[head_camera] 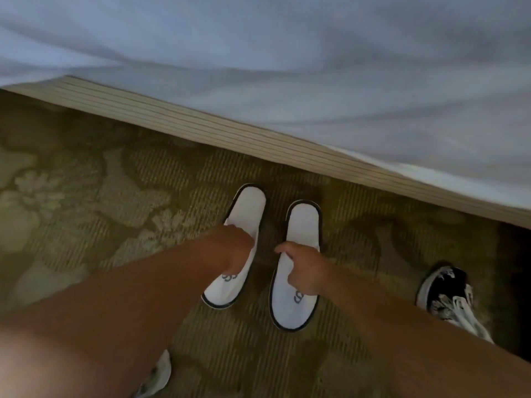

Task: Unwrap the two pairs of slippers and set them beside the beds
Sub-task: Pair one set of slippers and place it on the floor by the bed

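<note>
Two white slippers with dark edging lie side by side on the patterned carpet, heels toward the bed. My left hand (pixel 230 248) grips the left slipper (pixel 244 214) at its middle, fingers tucked into the opening. On the right slipper (pixel 301 225) my right hand (pixel 304 271) is closed over the upper near the opening. Each slipper shows a blue logo on its toe part. No wrapping is in view, and the second pair is not visible.
The bed's white cover (pixel 316 81) hangs over a striped base (pixel 230 136) that runs diagonally just beyond the slippers. My right shoe (pixel 448 297) stands to the right, my left shoe (pixel 158 377) at the bottom. Green floral carpet (pixel 86 196) stretches left.
</note>
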The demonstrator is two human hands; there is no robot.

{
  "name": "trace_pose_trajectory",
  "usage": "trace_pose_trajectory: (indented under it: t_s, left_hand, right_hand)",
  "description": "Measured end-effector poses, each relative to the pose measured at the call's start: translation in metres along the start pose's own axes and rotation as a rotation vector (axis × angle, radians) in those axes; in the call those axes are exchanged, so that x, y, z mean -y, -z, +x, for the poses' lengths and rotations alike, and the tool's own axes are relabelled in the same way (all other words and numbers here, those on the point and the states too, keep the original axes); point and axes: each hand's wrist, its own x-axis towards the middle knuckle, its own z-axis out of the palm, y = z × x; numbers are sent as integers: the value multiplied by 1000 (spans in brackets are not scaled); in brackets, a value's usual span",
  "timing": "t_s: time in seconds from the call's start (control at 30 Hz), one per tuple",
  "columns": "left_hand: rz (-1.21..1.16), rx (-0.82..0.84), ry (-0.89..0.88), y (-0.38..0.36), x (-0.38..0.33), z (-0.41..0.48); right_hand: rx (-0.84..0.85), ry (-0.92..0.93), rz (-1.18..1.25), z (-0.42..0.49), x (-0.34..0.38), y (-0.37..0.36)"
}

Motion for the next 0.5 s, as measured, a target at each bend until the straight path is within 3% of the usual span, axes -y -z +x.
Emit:
trace_pose_trajectory:
  t_s: [0.2, 0.27, 0.33, 0.4, 0.5]
  left_hand:
    - [113, -24, -17, 0, 7, 24]
    - [151, -72, -1, -3, 12, 30]
    - [113, -231, -12, -9, 12, 28]
    - [-237, -474, -15, -24, 10, 23]
    - [-1209, -784, 125, -51, 1, 12]
  right_hand:
    - [-4, -40, 27, 24, -4, -5]
    - [-2, -74, 35, 29, -1, -4]
    - [56, -126, 24, 29, 6, 3]
    - [119, -175, -79, 36, 20, 19]
    - [41, -144, -283, 50, 59, 65]
